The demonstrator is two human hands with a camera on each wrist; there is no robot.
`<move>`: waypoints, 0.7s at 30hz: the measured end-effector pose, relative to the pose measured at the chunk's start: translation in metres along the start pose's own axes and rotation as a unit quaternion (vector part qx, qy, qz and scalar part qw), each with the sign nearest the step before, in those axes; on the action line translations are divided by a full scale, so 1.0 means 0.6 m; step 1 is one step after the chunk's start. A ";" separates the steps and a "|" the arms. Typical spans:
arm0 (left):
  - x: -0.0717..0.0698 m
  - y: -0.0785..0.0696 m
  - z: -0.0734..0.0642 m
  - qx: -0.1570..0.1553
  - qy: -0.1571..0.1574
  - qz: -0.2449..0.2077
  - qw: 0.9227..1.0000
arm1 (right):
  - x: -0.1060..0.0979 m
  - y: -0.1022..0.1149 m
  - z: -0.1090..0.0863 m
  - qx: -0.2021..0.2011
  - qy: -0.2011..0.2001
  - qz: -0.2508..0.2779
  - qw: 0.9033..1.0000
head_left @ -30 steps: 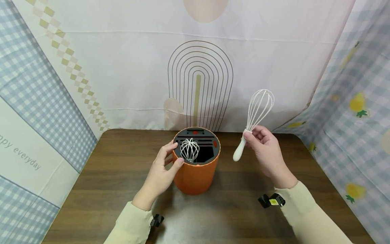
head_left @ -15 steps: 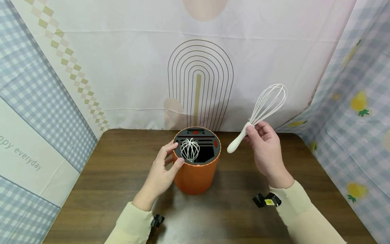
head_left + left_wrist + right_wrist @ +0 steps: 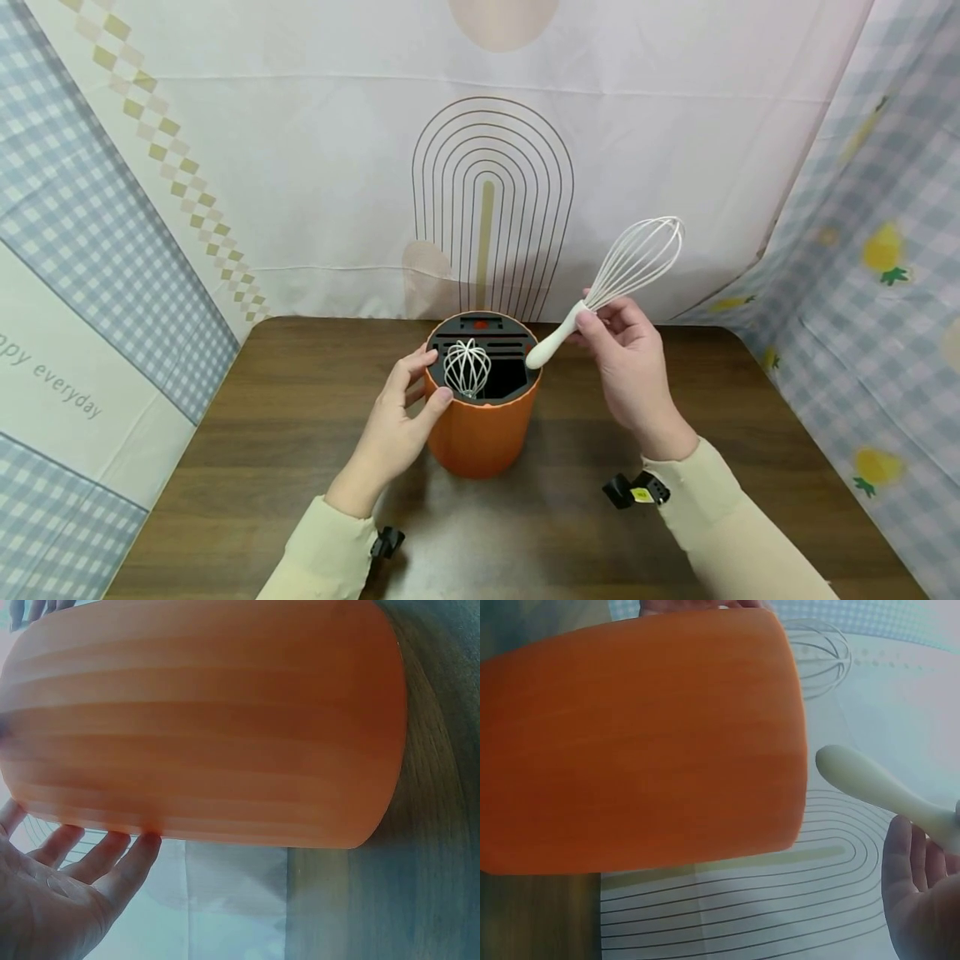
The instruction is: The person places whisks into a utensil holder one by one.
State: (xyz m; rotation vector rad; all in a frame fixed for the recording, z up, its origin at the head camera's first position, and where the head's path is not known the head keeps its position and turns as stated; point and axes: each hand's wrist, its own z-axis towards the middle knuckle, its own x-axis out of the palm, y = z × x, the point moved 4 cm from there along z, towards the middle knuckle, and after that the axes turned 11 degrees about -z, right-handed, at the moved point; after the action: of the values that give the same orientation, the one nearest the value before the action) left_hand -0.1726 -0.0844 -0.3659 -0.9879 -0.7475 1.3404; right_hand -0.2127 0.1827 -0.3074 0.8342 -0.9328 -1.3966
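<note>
An orange knife and utensil holder (image 3: 483, 437) stands upright on the table, with a black slotted insert at its top. My left hand (image 3: 397, 417) steadies its left side, thumb and fingertips at the rim; in the left wrist view the fingers (image 3: 127, 866) bend against the orange wall. A white wire whisk (image 3: 467, 367) pokes up from the left compartment, its handle hidden inside. My right hand (image 3: 626, 367) pinches a second whisk (image 3: 633, 258) where handle meets wires. That whisk slants, loops up and right, and its handle end overlaps the holder's right rim. The right wrist view shows the handle tip (image 3: 832, 761) just above the rim.
A dark wooden table (image 3: 262, 433) carries the holder near its back edge. Behind hangs a white printed cloth (image 3: 315, 183), with blue checked cloths (image 3: 840, 350) at both sides. Black cameras are strapped to both wrists. The insert's right compartment (image 3: 506, 379) is a dark opening.
The right hand first raised its whisk slightly and tilted it further, then moved left and brought the handle end over the holder's right rim. Left hand and holder have stayed in place.
</note>
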 end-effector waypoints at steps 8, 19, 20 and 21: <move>0.001 -0.001 0.001 -0.004 0.004 -0.001 1.000 | 0.022 -0.007 -0.004 -0.024 0.051 -0.069 0.996; 0.000 -0.001 -0.001 -0.011 0.005 0.005 1.000 | 0.049 -0.018 -0.014 -0.038 0.077 -0.123 0.989; 0.000 0.000 -0.001 -0.011 0.005 0.005 1.000 | 0.051 -0.019 -0.014 -0.040 0.079 -0.123 0.989; 0.000 0.000 -0.001 -0.011 0.005 0.005 1.000 | 0.053 -0.018 -0.016 -0.040 0.081 -0.124 0.988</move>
State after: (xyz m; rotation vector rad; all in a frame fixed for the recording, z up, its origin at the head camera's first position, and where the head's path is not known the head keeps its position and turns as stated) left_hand -0.1718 -0.0846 -0.3662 -1.0147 -0.7522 1.3380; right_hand -0.2101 0.1502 -0.3198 1.0125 -0.6600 -1.5414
